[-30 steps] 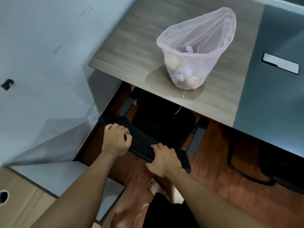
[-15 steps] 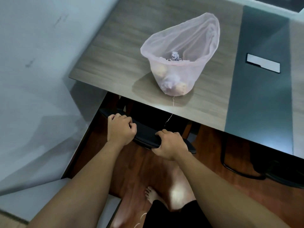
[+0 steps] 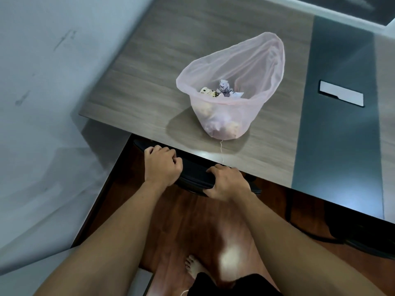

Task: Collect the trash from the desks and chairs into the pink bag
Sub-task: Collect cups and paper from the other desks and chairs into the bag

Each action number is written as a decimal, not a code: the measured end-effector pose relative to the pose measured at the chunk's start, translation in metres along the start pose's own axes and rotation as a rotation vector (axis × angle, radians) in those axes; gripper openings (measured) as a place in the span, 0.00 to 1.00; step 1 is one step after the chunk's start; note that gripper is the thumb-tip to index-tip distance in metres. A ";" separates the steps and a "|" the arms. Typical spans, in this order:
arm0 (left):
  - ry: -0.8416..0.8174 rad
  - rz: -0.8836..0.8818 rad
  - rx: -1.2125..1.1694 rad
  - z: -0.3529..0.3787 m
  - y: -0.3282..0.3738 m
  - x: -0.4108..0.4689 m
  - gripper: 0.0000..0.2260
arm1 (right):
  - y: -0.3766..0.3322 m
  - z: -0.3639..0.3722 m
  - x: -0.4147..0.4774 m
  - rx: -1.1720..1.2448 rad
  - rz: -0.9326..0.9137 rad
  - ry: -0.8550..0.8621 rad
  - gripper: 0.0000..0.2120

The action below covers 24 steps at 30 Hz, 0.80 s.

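The pink bag (image 3: pixel 245 67) stands open on the wooden desk (image 3: pixel 149 88), near its front edge. Crumpled paper trash (image 3: pixel 223 88) lies inside it, and a thin string hangs from its bottom over the desk edge. Just below that edge, the top of a black chair's backrest (image 3: pixel 194 171) shows; the rest of the chair is hidden under the desk. My left hand (image 3: pixel 162 165) grips the backrest's left part with curled fingers. My right hand (image 3: pixel 227 182) holds its right part, fingers over the top and thumb underneath.
A dark grey strip (image 3: pixel 337 124) with a white cable cover (image 3: pixel 341 96) runs across the desk on the right. A grey wall (image 3: pixel 42 92) stands to the left. Another black chair base (image 3: pixel 352 236) sits under the desk at right. My bare foot (image 3: pixel 195 268) is on the wood floor.
The chair has slid forward under the desk with both hands on its backrest; its seat, visible earlier, is now hidden. The view has moved closer to the desk.
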State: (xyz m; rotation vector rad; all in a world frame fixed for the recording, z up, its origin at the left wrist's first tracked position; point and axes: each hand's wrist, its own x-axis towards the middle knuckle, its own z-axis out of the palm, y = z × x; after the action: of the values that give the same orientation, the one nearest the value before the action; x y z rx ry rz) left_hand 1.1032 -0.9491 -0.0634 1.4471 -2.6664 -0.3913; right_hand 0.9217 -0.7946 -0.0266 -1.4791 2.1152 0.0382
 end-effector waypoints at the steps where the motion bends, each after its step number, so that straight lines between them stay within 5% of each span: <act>1: 0.011 -0.002 0.002 0.001 0.001 0.001 0.14 | 0.002 -0.002 0.003 -0.009 -0.008 -0.004 0.37; 10: 0.033 0.003 0.030 0.004 0.004 0.000 0.12 | 0.013 -0.002 0.008 0.000 -0.064 -0.042 0.38; 17: -0.107 -0.046 0.030 0.000 0.005 0.002 0.12 | 0.013 -0.009 0.003 0.012 -0.104 -0.072 0.37; 21: -0.244 -0.112 0.030 -0.011 0.011 0.005 0.11 | 0.015 -0.017 -0.002 0.041 -0.128 -0.134 0.43; 24: -0.338 -0.208 0.011 -0.023 0.028 0.010 0.11 | 0.027 -0.032 -0.007 0.111 -0.132 -0.220 0.56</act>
State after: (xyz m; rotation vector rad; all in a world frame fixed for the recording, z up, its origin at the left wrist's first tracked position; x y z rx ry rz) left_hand 1.0795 -0.9473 -0.0346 1.8149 -2.7717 -0.6963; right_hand 0.8866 -0.7887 -0.0042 -1.4736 1.8129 0.0320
